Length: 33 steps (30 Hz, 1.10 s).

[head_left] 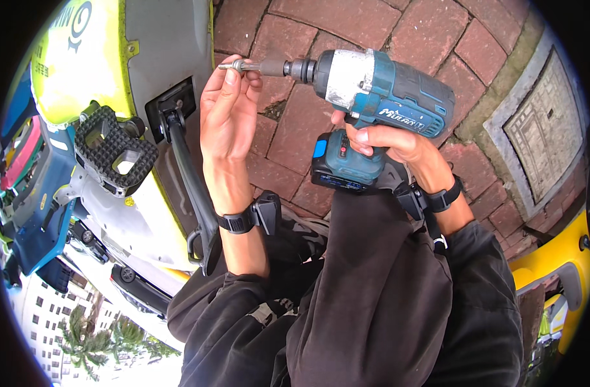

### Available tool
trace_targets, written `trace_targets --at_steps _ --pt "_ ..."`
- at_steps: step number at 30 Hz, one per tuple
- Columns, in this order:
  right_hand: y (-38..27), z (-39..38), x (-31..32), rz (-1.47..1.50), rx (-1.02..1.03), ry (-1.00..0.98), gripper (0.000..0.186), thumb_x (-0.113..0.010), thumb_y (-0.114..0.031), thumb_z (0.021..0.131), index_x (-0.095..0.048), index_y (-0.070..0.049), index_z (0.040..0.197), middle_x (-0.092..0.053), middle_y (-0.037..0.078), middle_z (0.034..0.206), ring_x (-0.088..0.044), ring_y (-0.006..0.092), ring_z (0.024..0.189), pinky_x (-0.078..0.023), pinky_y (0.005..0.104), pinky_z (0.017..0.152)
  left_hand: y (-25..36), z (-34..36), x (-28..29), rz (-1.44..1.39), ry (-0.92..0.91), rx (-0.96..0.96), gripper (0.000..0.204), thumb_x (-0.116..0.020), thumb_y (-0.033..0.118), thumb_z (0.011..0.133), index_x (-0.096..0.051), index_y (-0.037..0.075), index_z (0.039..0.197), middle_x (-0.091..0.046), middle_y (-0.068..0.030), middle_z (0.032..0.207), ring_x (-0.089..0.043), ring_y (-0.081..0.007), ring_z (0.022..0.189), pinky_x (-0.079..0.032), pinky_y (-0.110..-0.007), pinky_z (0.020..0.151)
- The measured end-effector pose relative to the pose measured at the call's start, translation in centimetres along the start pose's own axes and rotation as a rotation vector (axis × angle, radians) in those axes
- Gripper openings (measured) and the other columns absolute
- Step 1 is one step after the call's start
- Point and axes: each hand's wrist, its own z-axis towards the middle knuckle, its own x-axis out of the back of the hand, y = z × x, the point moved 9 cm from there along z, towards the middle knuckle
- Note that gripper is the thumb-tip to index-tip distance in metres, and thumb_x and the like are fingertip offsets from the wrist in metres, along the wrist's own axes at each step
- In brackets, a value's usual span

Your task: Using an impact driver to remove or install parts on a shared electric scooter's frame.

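My right hand (pixel 398 142) is wrapped round the handle of a teal and black cordless impact wrench (pixel 382 87), held level with its nose to the left. A battery pack (pixel 343 164) with a blue tab sits at the handle's foot. From the nose extends a long metal socket (pixel 272 68). At its end my left hand (pixel 229 119) pinches a small metal bolt (pixel 235 65) with a flange, its thin tip pointing left. How far the bolt sits inside the socket cannot be seen.
Left of my arm is a yellow and white scooter-like vehicle (pixel 137 213) with a black pedal (pixel 116 148) and a dark metal crank arm (pixel 185 174). Red paving bricks (pixel 288 39) lie below. A square cover (pixel 543 122) is set in the ground on the right, near a yellow frame (pixel 565 258).
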Motion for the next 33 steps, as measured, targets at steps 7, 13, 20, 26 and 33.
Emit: trace_targets --at_steps 7,13,20,26,33 --pt "3.2 1.8 -0.5 -0.055 -0.076 -0.09 0.034 -0.065 -0.011 0.081 -0.06 0.003 0.112 -0.06 0.004 0.079 -0.049 0.0089 0.057 -0.042 0.0255 0.058 1.0 -2.9 3.4 0.05 0.197 0.024 0.022 -0.063 0.012 0.095 -0.062 -0.003 0.112 -0.064 -0.0077 0.1 -0.059 -0.0177 0.093 -0.047 -0.03 0.087" --pt "5.3 2.9 -1.1 0.031 -0.079 -0.073 0.028 -0.062 -0.005 0.08 -0.066 0.002 0.107 -0.06 0.003 0.075 -0.051 0.0076 0.057 -0.043 0.0247 0.055 1.1 -4.1 6.3 0.127 0.315 0.021 0.021 -0.062 0.013 0.096 -0.063 -0.002 0.111 -0.065 -0.0068 0.1 -0.059 -0.0168 0.091 -0.047 -0.029 0.086" --pt "9.5 5.7 -2.7 0.272 -0.085 -0.174 0.031 -0.06 -0.003 0.08 -0.063 0.002 0.11 -0.061 0.005 0.078 -0.049 0.0085 0.058 -0.042 0.0248 0.056 -0.1 -4.6 7.9 -0.179 0.39 -0.07 0.016 -0.06 0.018 0.097 -0.063 0.005 0.107 -0.064 -0.003 0.1 -0.055 -0.0125 0.088 -0.044 -0.026 0.081" --pt "12.3 7.5 -3.4 0.384 -0.056 -0.218 0.029 -0.06 -0.004 0.082 -0.06 0.004 0.11 -0.056 0.003 0.073 -0.05 0.0091 0.059 -0.042 0.0243 0.059 0.2 -3.6 9.2 -0.205 0.461 -0.075 0.016 -0.06 0.019 0.097 -0.062 0.006 0.106 -0.063 -0.0019 0.097 -0.052 -0.011 0.082 -0.042 -0.025 0.076" --pt "12.0 8.2 -3.9 0.426 -0.085 -0.249 0.028 -0.059 -0.004 0.082 -0.06 0.003 0.109 -0.056 0.002 0.072 -0.05 0.0091 0.059 -0.042 0.0248 0.059 0.9 -3.2 8.9 -0.243 0.48 -0.09 0.015 -0.062 0.018 0.096 -0.064 0.005 0.103 -0.064 -0.0033 0.096 -0.052 -0.0137 0.081 -0.043 -0.028 0.077"
